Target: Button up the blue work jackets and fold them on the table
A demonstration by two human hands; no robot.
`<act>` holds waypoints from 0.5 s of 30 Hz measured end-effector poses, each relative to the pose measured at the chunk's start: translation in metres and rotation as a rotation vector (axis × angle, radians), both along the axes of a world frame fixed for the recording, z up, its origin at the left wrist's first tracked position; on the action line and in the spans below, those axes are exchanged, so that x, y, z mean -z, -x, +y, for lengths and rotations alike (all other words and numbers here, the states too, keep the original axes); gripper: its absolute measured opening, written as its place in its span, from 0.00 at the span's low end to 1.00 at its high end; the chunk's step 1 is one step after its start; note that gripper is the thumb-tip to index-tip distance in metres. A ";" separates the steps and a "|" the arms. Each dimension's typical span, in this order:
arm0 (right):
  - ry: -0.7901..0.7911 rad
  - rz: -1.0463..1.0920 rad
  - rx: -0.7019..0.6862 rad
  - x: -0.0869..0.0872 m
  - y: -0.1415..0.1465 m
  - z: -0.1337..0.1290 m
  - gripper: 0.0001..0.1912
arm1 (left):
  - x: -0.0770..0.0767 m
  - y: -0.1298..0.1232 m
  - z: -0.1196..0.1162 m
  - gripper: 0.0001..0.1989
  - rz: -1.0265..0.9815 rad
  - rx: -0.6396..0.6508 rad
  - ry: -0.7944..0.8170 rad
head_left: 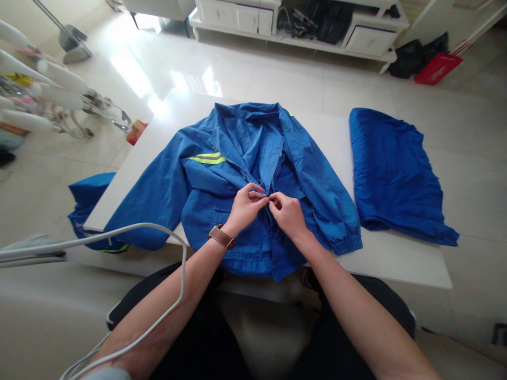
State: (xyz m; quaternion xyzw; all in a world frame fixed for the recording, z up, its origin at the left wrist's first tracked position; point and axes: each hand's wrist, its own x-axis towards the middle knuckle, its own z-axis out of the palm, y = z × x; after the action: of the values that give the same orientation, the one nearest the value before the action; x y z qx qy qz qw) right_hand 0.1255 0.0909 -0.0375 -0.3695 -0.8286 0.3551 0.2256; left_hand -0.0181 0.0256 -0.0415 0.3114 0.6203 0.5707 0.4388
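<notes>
A blue work jacket [241, 227] with a yellow-and-grey reflective stripe [208, 158] lies spread on the white table, collar away from me. Its sleeves reach out to both sides, and the front lies open at the top. My left hand [249, 206], with a brown watch strap on the wrist, pinches the jacket's front edge near the middle. Right beside it, my right hand [287, 211] pinches the other front edge, fingertips almost touching the left ones. Whatever small part sits between the fingertips is hidden.
Folded blue cloth [396, 174] lies at the table's right end. More blue clothing [93, 195] sits beyond the table's left edge. A white cable [130, 228] loops across my left forearm. The white table [404, 264] stands before a white cabinet [237, 16].
</notes>
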 end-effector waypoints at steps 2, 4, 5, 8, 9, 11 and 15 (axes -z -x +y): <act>-0.007 -0.027 0.003 0.002 0.000 0.000 0.07 | 0.001 -0.001 0.001 0.16 -0.027 -0.021 0.025; 0.021 -0.021 0.020 0.003 0.001 0.000 0.07 | 0.000 -0.001 0.001 0.17 -0.047 -0.046 0.041; 0.028 -0.007 0.029 0.003 0.001 0.000 0.06 | -0.001 -0.002 0.001 0.18 -0.052 -0.051 0.043; -0.014 0.057 0.041 0.000 0.002 0.000 0.06 | -0.004 -0.001 0.002 0.19 -0.045 -0.039 0.031; -0.031 0.077 0.046 -0.002 0.002 0.000 0.05 | -0.005 -0.001 0.002 0.19 -0.039 -0.035 0.028; -0.042 0.105 0.060 -0.004 0.003 0.001 0.04 | -0.006 0.000 0.002 0.20 -0.032 -0.039 0.026; -0.061 0.103 0.047 -0.006 0.003 0.001 0.05 | -0.007 -0.001 0.003 0.20 -0.058 -0.065 0.041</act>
State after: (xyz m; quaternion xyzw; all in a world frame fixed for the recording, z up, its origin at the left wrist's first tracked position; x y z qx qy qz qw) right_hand 0.1225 0.0915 -0.0318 -0.3630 -0.8175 0.3429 0.2871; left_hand -0.0173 0.0285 -0.0344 0.2653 0.6286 0.5807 0.4442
